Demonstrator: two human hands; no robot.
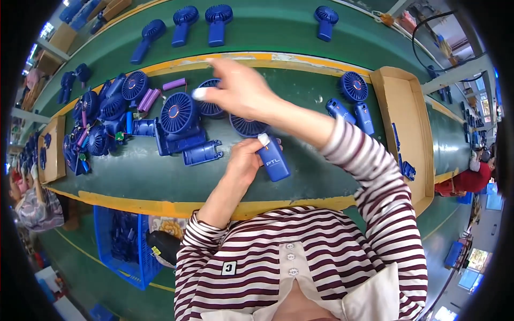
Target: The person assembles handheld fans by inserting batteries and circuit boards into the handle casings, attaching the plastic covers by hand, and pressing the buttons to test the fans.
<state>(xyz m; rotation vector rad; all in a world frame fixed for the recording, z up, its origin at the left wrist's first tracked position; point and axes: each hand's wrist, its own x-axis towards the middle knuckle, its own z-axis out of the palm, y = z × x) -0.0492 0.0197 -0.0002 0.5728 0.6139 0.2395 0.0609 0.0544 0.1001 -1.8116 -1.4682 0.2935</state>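
My left hand point(244, 159) is closed around a blue handheld fan point(276, 163), its thumb in a white cover against the handle. The fan's round grille point(249, 127) shows partly beneath my right forearm. Over the bench, my right hand point(238, 88) reaches across to the left, slightly blurred, thumb and forefinger spread and nothing visible between them. Its thumb also wears a white cover. Just below that hand lies another blue fan head point(210, 99), partly hidden. Beside it a larger fan head point(178, 113) rests on blue casing pieces point(202, 153).
A heap of blue fan parts point(99, 120) and purple cylinders point(149, 100) lies at left. Finished-looking fans point(354, 87) sit at right beside a cardboard tray point(417, 117). Several fans point(218, 24) lie on the green belt beyond the yellow edge. A blue crate point(140, 257) stands below.
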